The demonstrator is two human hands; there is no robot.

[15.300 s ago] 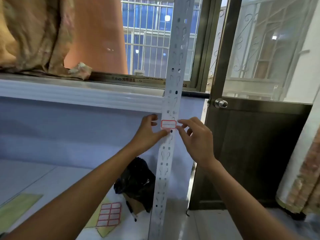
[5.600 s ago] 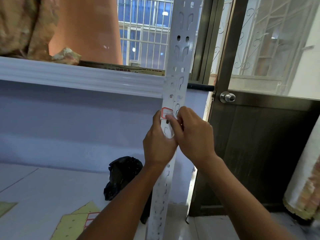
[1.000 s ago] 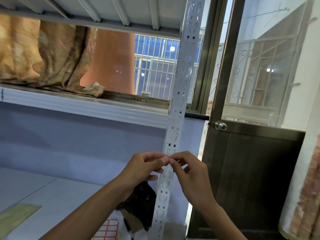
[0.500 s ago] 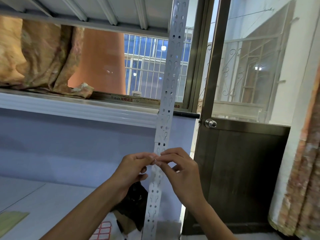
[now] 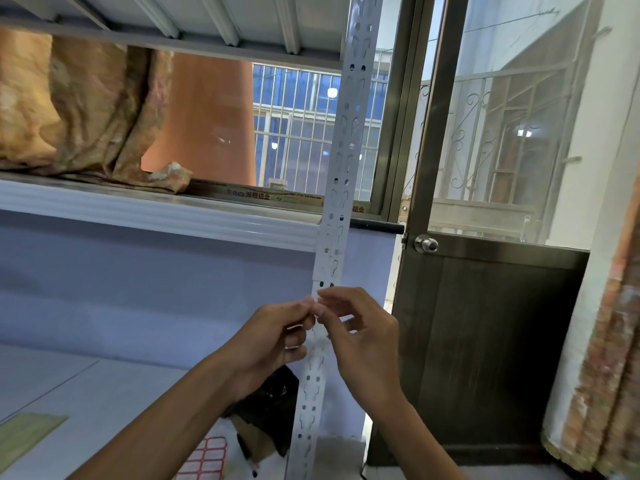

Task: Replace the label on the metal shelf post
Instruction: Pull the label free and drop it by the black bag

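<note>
**Both hands pinched together in front of the bare shelf post**

The metal shelf post [image 5: 334, 220] stands upright near the middle of the view, white and punched with paired holes and keyhole slots along its length; no label shows on the stretch of post that can be seen; the left hand [image 5: 268, 339] and the right hand [image 5: 360, 336] meet in front of it, just below the level of the middle shelf [image 5: 156, 211]; the thumb and forefinger tips of both hands are drawn together and touch at one spot over the post; something small and pale may be caught between the fingertips [image 5: 309, 303], but it is too small to tell what it is, so whether they grip anything cannot be told; the other fingers of each hand are loosely curled; both forearms rise from the bottom edge.

On the lower shelf surface [image 5: 86, 393], left of the post's foot, lies a sheet of red-bordered labels [image 5: 204, 460]; a black bag [image 5: 266, 403] sits just behind the post beside it; a yellow-green sheet [image 5: 27, 431] lies well apart at the left edge; crumpled patterned cloth [image 5: 79, 105] rests on the middle shelf; to the right of the post stands a dark door [image 5: 485, 341] with a round metal knob [image 5: 426, 244].
</note>
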